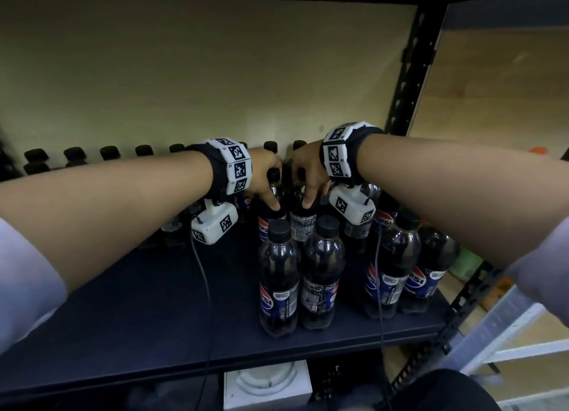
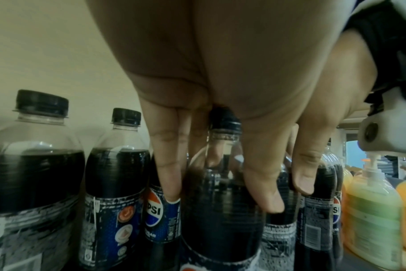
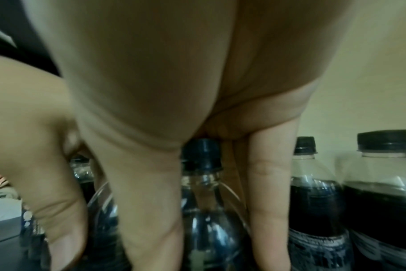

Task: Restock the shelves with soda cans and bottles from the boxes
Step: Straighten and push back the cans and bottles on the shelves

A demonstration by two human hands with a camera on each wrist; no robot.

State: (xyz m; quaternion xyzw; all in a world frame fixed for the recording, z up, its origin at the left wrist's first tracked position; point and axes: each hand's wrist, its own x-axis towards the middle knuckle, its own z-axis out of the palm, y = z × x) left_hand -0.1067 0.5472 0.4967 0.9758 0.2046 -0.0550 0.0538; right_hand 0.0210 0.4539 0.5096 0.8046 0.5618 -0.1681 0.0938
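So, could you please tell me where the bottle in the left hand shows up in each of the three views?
Head: the bottle stands centre, left hand gripping its top from above.
Left wrist: the bottle fills the lower centre, fingers draped round its shoulder.
Right wrist: cannot be told apart; that bottle is the right hand's.
Shared landmark: the beige back wall.
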